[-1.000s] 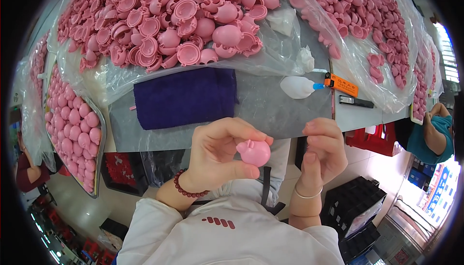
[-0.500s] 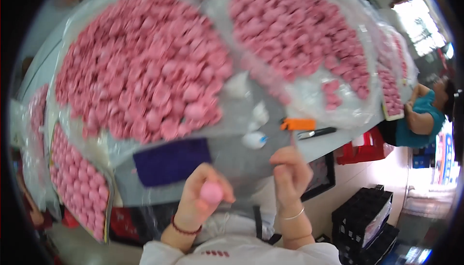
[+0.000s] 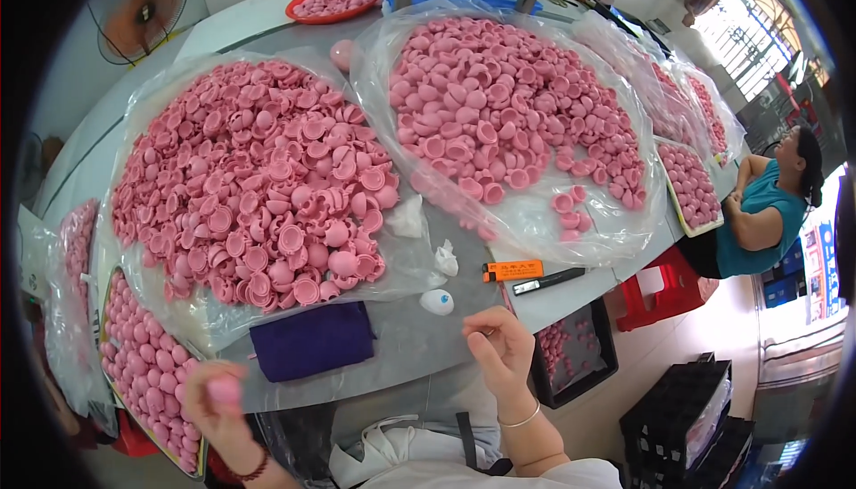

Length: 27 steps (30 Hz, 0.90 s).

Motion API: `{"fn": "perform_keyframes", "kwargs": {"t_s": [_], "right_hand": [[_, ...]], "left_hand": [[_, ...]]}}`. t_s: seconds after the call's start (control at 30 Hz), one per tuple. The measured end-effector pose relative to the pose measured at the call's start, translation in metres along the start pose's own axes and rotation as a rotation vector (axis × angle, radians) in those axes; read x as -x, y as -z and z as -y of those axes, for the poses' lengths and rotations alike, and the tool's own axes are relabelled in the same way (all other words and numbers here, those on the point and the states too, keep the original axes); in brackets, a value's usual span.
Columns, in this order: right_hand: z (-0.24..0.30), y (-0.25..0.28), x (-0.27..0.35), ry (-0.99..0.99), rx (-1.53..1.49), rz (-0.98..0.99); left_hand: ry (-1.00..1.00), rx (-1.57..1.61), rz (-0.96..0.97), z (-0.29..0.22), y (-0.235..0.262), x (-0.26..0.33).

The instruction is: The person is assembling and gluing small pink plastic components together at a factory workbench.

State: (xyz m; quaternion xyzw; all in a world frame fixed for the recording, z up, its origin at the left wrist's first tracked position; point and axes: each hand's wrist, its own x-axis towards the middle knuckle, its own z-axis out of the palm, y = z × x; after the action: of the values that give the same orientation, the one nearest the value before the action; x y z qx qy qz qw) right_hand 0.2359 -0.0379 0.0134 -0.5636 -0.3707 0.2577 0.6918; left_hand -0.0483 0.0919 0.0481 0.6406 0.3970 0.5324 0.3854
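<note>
One pink cap [image 3: 223, 391] is being gripped in the left hand [image 3: 217, 400] off the table's [image 3: 401, 346] near edge, clear of the piles, while the right hand [image 3: 502, 346] is being held loosely curled, empty.

A small pink rounded plastic piece [image 3: 222, 391] sits in the fingers of the left hand [image 3: 217, 404], low at the counter's near edge, above a tray of like pink pieces. It is blurred, so its exact shape and tilt cannot be told. It is the same pink as the cup-shaped shells [image 3: 259, 186] heaped on clear plastic further back on the counter.
</note>
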Motion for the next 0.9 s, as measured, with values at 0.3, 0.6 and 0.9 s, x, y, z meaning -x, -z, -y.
{"fn": "perform_keyframes", "kwargs": {"t_s": [0.3, 0.6, 0.9], "right_hand": [[-0.003, 0.001, 0.001, -0.075, 0.038, 0.064], [-0.003, -0.001, 0.0, -0.048, 0.08, 0.07], [-0.001, -0.002, 0.005, -0.065, 0.036, 0.048]], "left_hand": [[0.112, -1.138, -0.305, 0.034, 0.14, -0.012], [-0.013, -1.364, -0.265, 0.063, 0.148, -0.024], [0.121, -1.353, -0.156, 0.057, 0.166, -0.014]]}}
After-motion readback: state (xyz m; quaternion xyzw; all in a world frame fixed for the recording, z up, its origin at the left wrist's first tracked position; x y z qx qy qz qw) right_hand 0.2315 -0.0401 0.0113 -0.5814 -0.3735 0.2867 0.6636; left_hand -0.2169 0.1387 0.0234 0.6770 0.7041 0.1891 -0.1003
